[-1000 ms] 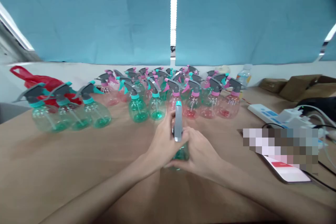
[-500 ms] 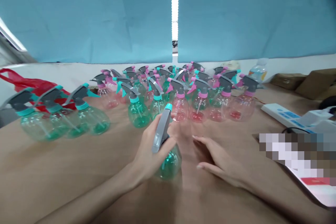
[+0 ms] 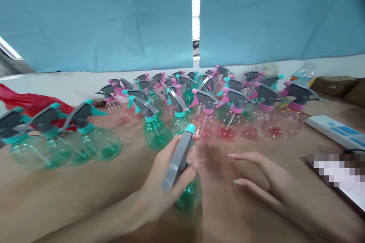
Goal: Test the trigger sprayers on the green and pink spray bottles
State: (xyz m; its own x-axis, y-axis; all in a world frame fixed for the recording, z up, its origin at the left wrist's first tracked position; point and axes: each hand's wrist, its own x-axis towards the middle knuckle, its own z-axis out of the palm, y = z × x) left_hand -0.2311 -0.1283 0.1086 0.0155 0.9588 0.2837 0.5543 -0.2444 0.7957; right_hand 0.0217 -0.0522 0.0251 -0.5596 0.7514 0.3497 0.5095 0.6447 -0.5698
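My left hand point(image 3: 164, 188) is closed around a green spray bottle point(image 3: 186, 193) with a grey trigger head and teal nozzle, holding it on the brown table point(image 3: 71, 197) just in front of me. My right hand point(image 3: 266, 182) hovers to the right of the bottle, empty, its fingers stretched out toward the left and apart from the bottle. Behind both hands stands a crowd of green and pink spray bottles point(image 3: 208, 112).
Three green spray bottles point(image 3: 57, 140) stand in a row at the left, before a red plastic bag point(image 3: 25, 100). A white power strip point(image 3: 335, 131) and a blurred-out item lie at the right. Blue curtains point(image 3: 114, 15) hang behind the table.
My right hand has let go of the bottle and drawn off to the right with fingers spread. The left hand keeps the bottle, now tilted; the view has shifted closer.
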